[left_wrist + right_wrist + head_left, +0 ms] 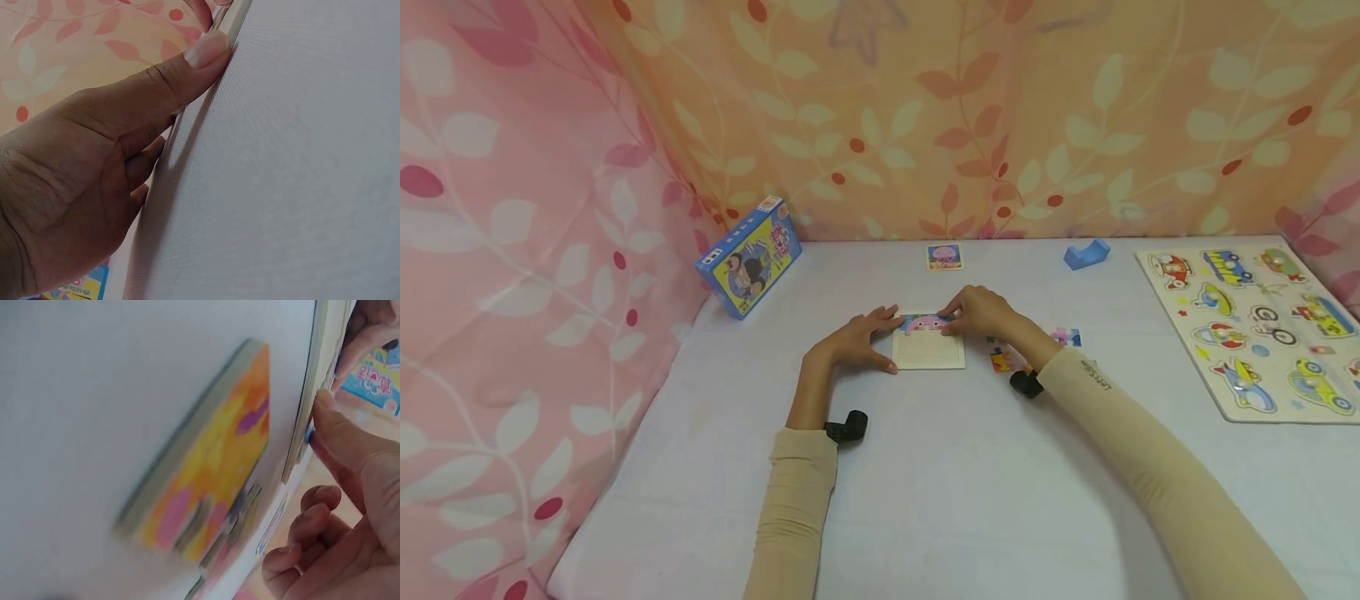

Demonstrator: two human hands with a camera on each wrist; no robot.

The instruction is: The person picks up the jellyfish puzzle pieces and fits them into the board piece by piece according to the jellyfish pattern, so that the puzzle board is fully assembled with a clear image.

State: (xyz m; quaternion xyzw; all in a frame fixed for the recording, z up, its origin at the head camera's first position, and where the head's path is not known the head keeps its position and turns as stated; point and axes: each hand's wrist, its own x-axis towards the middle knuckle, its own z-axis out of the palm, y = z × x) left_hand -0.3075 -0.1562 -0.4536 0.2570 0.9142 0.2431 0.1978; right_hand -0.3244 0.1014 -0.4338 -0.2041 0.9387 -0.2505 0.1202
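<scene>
Leaf-print curtains (925,125) in orange and pink rise around a white-covered table (925,483), where a person works with two bare hands. Beige sleeves (1150,475) cover both forearms. A pale board of vehicle pictures (1243,317) lies flat at the far right, well apart from the hands, while a blue-and-yellow box (752,258) stands on the left by the curtain.

At center, the left hand (859,337) is spread, its fingers extended and unclenched, forefinger near the upper left corner of a square puzzle tray (928,354) and thumb tip touching the lower left one (the left wrist view shows that thumb against the tray's edge). The right hand (981,312) comes in from the opposite side, thumb and forefinger pinching the right end of a pink-and-blue picture strip (921,323), its other fingers loosely curled. The strip, showing a pair of eyes, lies along the tray's far side, between the two hands; the near part of the tray is bare.

Beyond, a small blue holder (1086,254) sits to the right of a card (944,257) bearing a pink creature. A black wrist camera (847,427) is worn on each arm. Loose puzzle pieces (1002,360), one orange and yellow, lie beneath the right wrist, partly hidden by it.
</scene>
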